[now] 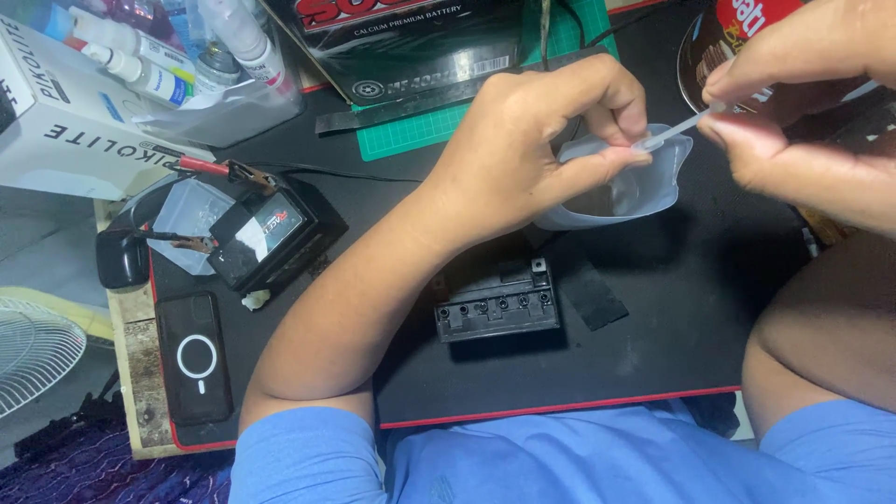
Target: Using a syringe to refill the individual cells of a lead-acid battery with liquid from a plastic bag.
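Fingers (621, 131) pinched on clear plastic pouch (644, 182)

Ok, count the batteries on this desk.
3. A small black battery with a row of filler holes lies mid-mat. A clipped battery with leads attached sits at the left. A large black battery stands at the top edge. More may be hidden.

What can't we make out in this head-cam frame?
- Right hand, head view: cut off by the top and right edges; the far end of the thin clear tube hides in its grip.
- Clear plastic bag: upper left hidden behind the left hand; contents unclear.
- Small black battery: its row of ports too small to read.
- Round tin: cut off by the top edge, hidden by the right hand.
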